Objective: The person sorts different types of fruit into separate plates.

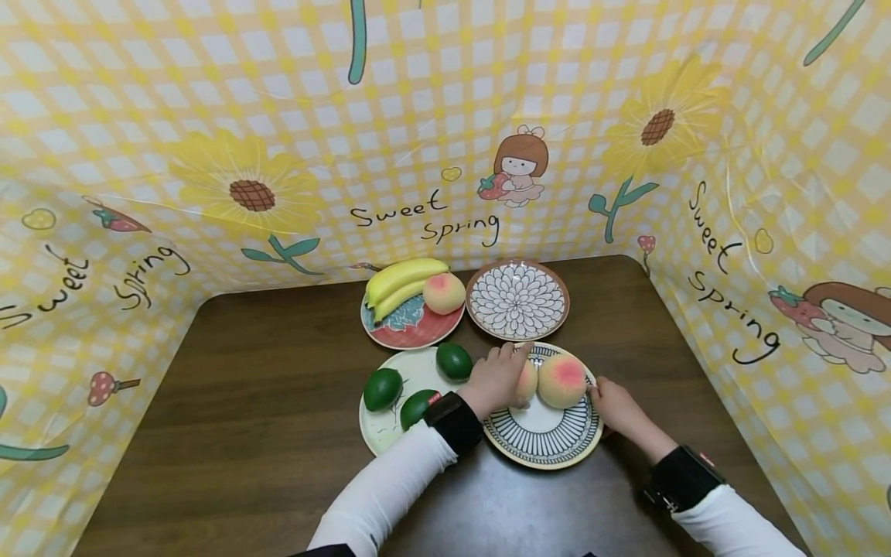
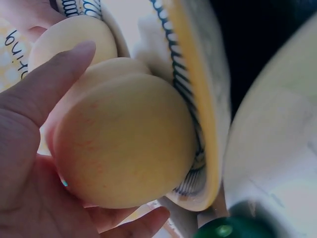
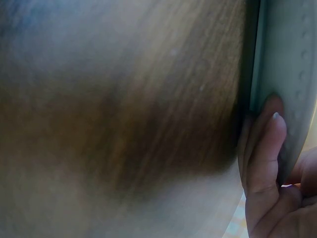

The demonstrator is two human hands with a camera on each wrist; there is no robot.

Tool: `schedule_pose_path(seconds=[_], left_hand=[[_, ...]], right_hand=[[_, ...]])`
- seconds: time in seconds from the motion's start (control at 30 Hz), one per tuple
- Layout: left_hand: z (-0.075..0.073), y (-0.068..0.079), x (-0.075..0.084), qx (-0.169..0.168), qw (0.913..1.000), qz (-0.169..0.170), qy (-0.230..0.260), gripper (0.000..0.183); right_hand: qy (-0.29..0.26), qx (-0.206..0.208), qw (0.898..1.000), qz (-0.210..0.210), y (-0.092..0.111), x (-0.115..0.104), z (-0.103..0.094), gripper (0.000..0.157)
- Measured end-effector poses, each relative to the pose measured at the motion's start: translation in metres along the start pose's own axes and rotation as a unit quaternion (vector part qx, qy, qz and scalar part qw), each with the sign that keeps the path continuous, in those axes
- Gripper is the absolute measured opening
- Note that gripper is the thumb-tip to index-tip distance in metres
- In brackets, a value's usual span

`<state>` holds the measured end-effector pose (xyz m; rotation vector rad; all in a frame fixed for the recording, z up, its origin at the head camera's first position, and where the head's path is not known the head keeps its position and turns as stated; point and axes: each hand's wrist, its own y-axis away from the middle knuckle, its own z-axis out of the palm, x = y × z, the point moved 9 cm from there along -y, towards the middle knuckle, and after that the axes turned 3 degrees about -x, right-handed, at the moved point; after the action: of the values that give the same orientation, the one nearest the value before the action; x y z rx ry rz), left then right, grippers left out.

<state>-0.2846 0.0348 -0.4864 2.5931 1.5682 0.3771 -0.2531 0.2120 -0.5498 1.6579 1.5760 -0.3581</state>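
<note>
My left hand (image 1: 496, 379) reaches over the black-and-white patterned plate (image 1: 539, 452) and holds a peach (image 2: 124, 141), thumb on one side and fingers on the other. Most of that peach is hidden behind the hand in the head view. A second peach (image 1: 562, 381), pink on top, lies right beside it on the same plate. At the plate's right edge my right hand (image 1: 618, 406) grips the rim. The right wrist view shows its fingers (image 3: 267, 153) against the plate's underside.
Left of the patterned plate, a pale plate (image 1: 372, 422) carries several green fruits (image 1: 383, 389). Behind it stands a red-and-blue plate (image 1: 404, 338) with bananas (image 1: 402, 280) and another peach (image 1: 443, 293). A brown-rimmed flower-patterned plate (image 1: 517, 300) is at the back right. Checked cloth (image 1: 418, 116) encloses the wooden table (image 1: 264, 418).
</note>
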Motion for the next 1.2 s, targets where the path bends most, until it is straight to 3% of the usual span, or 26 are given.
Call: schedule_pose_path(seconds=[0.07,0.17,0.23,0.3,0.43,0.53,0.63,0.73,0.83,0.93,1.2], left_hand=[[-0.003,0.000,0.000,-0.003,1.0000,0.005,0.004,0.109],[-0.018,-0.002,-0.003,-0.020,0.9975,0.017,0.065,0.111],[-0.042,-0.004,-0.008,-0.022,0.9918,0.026,0.123,0.110],[-0.077,-0.010,-0.018,0.000,0.9839,0.030,0.176,0.107],[-0.147,-0.019,-0.059,0.079,0.9757,0.000,0.204,0.098],[-0.165,-0.025,-0.106,0.116,0.9720,-0.041,0.200,0.091],[-0.153,-0.032,-0.151,0.121,0.9675,-0.073,0.210,0.085],[-0.121,-0.043,-0.180,0.093,0.9666,-0.089,0.222,0.081],[-0.090,-0.056,-0.185,0.065,0.9667,-0.091,0.230,0.078],[-0.068,-0.070,-0.182,0.064,0.9663,-0.085,0.234,0.076],[-0.050,-0.087,-0.185,0.097,0.9640,-0.108,0.223,0.084]], right_hand=[[-0.001,0.001,1.000,0.002,0.000,0.000,0.000,0.024],[-0.004,-0.003,1.000,0.006,0.000,0.000,0.000,0.024],[-0.002,-0.004,1.000,0.006,0.000,0.000,-0.002,0.024],[-0.002,-0.003,1.000,0.007,0.000,-0.001,-0.004,0.025],[-0.005,0.001,1.000,0.008,0.000,-0.002,-0.006,0.025],[-0.006,0.003,1.000,0.009,0.000,-0.001,-0.005,0.024],[-0.002,0.006,1.000,0.008,0.000,0.000,-0.002,0.024],[0.004,0.009,1.000,0.009,0.002,0.003,0.000,0.025],[0.005,0.012,1.000,0.015,0.005,0.007,-0.001,0.024],[0.005,0.019,1.000,0.017,0.007,0.008,-0.002,0.023],[0.024,0.048,0.999,0.008,0.001,0.002,-0.002,0.022]])
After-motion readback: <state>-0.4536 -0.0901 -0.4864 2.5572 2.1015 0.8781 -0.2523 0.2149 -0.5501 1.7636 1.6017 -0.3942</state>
